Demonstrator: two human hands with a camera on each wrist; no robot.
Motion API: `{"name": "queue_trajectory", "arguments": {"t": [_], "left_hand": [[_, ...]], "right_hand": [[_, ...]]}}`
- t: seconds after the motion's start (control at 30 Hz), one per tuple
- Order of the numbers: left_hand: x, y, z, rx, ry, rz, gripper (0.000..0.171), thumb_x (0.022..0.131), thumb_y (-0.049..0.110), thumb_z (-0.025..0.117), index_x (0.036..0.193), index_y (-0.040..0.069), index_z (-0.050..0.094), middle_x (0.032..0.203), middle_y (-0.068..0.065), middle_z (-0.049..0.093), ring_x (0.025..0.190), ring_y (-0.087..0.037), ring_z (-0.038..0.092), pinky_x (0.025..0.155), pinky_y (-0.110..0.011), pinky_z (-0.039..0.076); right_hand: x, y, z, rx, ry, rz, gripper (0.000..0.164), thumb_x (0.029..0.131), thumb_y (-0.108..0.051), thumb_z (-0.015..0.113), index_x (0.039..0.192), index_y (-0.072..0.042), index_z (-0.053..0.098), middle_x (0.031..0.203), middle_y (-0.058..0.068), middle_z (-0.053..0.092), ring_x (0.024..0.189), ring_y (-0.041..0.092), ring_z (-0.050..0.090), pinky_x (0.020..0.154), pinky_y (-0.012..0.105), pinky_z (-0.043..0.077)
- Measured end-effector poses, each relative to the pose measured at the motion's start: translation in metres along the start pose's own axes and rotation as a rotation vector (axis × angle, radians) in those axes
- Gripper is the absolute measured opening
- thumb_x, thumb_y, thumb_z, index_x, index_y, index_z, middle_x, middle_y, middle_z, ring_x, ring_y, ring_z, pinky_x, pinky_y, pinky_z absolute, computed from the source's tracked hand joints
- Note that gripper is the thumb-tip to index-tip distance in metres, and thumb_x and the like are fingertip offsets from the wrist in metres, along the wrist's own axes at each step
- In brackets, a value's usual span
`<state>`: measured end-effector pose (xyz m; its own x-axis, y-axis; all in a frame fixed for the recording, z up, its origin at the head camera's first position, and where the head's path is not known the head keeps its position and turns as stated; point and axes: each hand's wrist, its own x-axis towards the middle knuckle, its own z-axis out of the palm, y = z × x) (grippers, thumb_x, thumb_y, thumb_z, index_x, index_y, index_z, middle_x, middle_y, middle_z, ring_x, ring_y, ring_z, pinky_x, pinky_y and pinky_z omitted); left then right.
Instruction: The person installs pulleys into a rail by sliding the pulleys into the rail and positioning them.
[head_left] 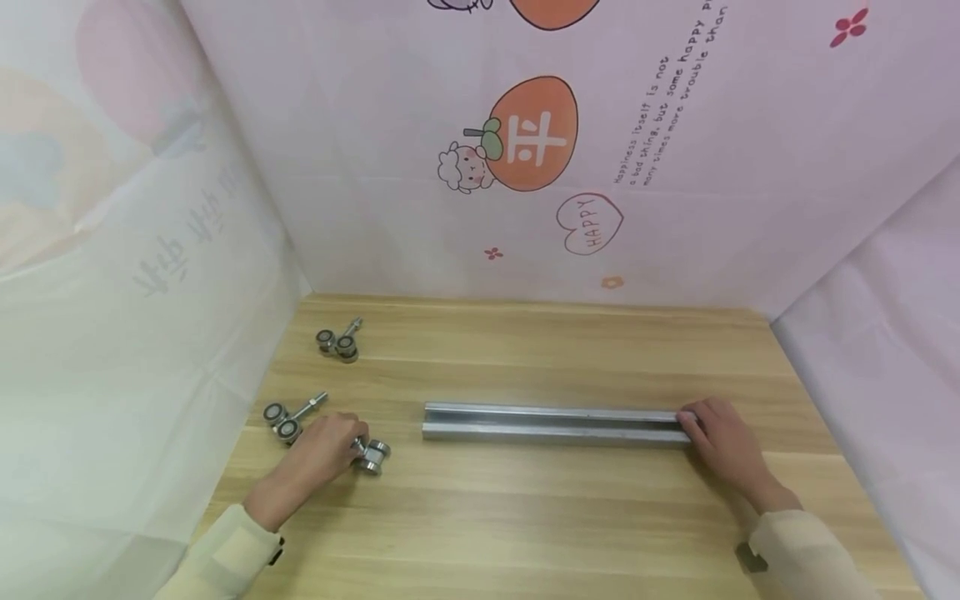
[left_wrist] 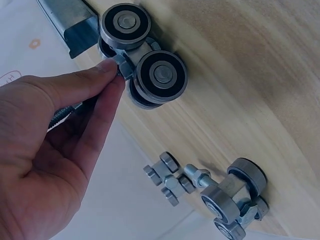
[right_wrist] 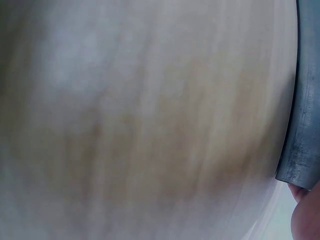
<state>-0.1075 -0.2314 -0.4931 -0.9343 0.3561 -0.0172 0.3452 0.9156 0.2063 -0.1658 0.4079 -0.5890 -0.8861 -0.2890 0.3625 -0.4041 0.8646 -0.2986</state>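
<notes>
A grey metal channel rail point(head_left: 555, 422) lies across the middle of the wooden table point(head_left: 525, 517). My right hand point(head_left: 693, 421) grips its right end; the right wrist view shows only that rail end point(right_wrist: 302, 125) and a fingertip point(right_wrist: 306, 216) below it, all blurred. My left hand point(head_left: 352, 442) pinches a steel roller carriage with black-rimmed wheels point(head_left: 372, 455) near the table's left side. In the left wrist view my thumb and forefinger point(left_wrist: 116, 75) pinch the roller carriage point(left_wrist: 142, 60) at its bracket, its threaded bolt running under my fingers. The rail's left end point(left_wrist: 70, 20) lies just beyond it.
Two more roller carriages lie on the table to the left: one point(head_left: 288, 417) beside my left hand, also seen close up as a roller carriage point(left_wrist: 235, 197), and another point(head_left: 339, 342) farther back. Printed pink sheets wall in the table at the back point(head_left: 525, 167) and both sides.
</notes>
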Motion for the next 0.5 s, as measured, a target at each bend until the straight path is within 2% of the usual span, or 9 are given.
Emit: {"name": "queue_trajectory", "arguments": {"t": [0.5], "left_hand": [[0.012,0.006,-0.003,-0.016,-0.007,0.011,0.019,0.077,-0.007,0.085,0.084,0.009,0.076,0.083,-0.004,0.074,0.071,-0.015,0.067,0.065,-0.029,0.059]], "right_hand": [[0.000,-0.002,0.000,0.004,-0.014,0.026,0.016,0.104,-0.017,0.064,0.107,-0.002,0.070,0.105,0.017,0.067,0.103,0.040,0.059,0.087,0.059,0.047]]}}
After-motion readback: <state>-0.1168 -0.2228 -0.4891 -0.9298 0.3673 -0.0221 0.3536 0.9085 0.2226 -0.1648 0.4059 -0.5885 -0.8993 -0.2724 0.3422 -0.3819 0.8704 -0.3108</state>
